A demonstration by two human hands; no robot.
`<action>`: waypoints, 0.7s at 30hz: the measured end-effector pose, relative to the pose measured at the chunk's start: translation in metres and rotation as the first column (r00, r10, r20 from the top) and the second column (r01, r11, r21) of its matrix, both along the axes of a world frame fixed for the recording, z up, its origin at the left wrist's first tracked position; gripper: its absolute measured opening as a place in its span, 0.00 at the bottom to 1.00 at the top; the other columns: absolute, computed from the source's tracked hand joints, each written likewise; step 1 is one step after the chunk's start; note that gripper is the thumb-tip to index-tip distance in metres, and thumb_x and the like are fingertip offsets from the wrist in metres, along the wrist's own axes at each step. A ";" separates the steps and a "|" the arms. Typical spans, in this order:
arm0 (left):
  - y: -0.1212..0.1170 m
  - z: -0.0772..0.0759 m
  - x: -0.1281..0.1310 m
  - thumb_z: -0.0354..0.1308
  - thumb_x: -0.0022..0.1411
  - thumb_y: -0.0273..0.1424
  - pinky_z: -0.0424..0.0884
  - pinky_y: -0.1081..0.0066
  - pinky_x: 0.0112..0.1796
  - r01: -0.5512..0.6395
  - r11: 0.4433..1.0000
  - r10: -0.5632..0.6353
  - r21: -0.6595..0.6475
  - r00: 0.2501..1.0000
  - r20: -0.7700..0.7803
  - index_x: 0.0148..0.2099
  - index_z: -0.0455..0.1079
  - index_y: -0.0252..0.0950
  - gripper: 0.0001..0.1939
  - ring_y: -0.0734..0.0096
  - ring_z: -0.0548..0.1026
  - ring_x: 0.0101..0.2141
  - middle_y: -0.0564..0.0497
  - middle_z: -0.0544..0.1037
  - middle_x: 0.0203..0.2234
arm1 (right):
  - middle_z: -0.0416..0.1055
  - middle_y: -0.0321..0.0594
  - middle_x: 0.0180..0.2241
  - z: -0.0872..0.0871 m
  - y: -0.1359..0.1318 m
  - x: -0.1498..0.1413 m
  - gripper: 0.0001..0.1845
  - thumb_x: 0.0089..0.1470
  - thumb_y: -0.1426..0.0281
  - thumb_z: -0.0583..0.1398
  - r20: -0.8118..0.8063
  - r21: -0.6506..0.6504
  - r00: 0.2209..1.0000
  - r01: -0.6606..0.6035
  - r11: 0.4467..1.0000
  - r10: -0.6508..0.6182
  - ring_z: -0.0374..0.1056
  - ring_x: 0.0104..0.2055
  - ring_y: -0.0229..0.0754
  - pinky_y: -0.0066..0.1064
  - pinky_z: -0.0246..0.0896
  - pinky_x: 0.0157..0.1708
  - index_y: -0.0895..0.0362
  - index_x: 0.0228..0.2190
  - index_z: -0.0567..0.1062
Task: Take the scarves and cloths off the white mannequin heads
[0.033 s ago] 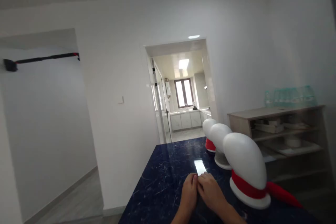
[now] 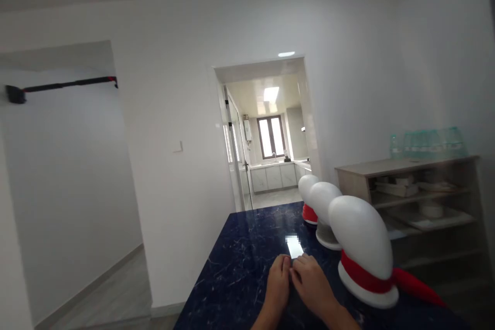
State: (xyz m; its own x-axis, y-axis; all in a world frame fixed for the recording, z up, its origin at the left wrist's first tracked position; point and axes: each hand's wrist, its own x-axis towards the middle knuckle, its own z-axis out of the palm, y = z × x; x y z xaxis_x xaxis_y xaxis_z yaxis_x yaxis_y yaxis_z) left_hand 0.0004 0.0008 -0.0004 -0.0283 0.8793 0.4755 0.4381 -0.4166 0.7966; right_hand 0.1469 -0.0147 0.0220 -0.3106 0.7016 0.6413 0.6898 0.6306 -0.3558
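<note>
Rectangle [image 2: 295, 248], bright white, shows against the tabletop [image 2: 232, 258] just beyond the curled left hand [image 2: 279, 277] and right hand [image 2: 309, 277], long axis pointing away, slightly leftward; grip: cannot tell. Bottles' [image 2: 433, 144] labels: too small.

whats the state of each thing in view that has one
left hand, fingers curled
right hand, fingers curled
bright patch, screen or reflection unclear
white forms, standing in a row
red band, around nearest form
door, open
ceiling light, lit
bottles, upright
</note>
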 end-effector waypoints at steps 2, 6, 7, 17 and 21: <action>0.000 0.000 0.002 0.43 0.77 0.50 0.70 0.64 0.45 -0.012 1.000 0.012 0.002 1.000 -0.026 0.40 0.74 0.38 0.26 0.61 0.77 0.40 0.47 0.81 0.37 | 0.76 0.43 0.38 0.008 -0.026 0.018 0.16 0.70 0.69 0.51 -0.102 0.132 0.995 0.024 0.991 -0.011 0.71 0.44 0.50 0.44 0.65 0.51 0.51 0.33 0.75; -0.005 0.002 0.005 0.45 0.77 0.48 0.67 0.66 0.43 -0.033 0.999 0.032 -0.007 0.994 -0.100 0.39 0.73 0.39 0.23 0.62 0.76 0.39 0.49 0.80 0.36 | 0.74 0.48 0.47 0.019 -0.068 0.102 0.10 0.64 0.61 0.62 -0.389 0.405 0.916 0.261 0.876 -0.093 0.70 0.52 0.57 0.53 0.65 0.56 0.51 0.44 0.75; -0.005 0.003 0.005 0.45 0.77 0.47 0.67 0.66 0.44 -0.034 0.999 0.032 -0.012 0.994 -0.108 0.40 0.73 0.39 0.22 0.62 0.76 0.39 0.49 0.80 0.37 | 0.73 0.52 0.50 0.020 -0.070 0.131 0.18 0.61 0.56 0.64 -0.484 0.389 0.859 0.382 0.838 -0.167 0.69 0.54 0.60 0.57 0.64 0.58 0.53 0.48 0.75; 0.000 -0.003 0.006 0.49 0.75 0.45 0.67 0.65 0.47 -0.018 0.999 0.014 -0.032 0.994 -0.112 0.44 0.74 0.39 0.19 0.61 0.76 0.43 0.48 0.79 0.41 | 0.78 0.57 0.58 -0.069 0.038 0.284 0.49 0.38 0.47 0.71 -0.523 -0.313 0.812 0.098 0.945 -0.257 0.72 0.61 0.69 0.52 0.69 0.60 0.55 0.59 0.72; -0.001 -0.003 0.006 0.51 0.74 0.43 0.68 0.65 0.48 0.004 0.999 -0.008 -0.032 0.994 -0.109 0.48 0.74 0.39 0.16 0.61 0.76 0.44 0.48 0.79 0.42 | 0.83 0.54 0.50 -0.072 0.052 0.262 0.44 0.33 0.51 0.73 -0.468 -0.319 0.853 0.081 0.944 -0.231 0.76 0.57 0.69 0.50 0.73 0.56 0.55 0.52 0.79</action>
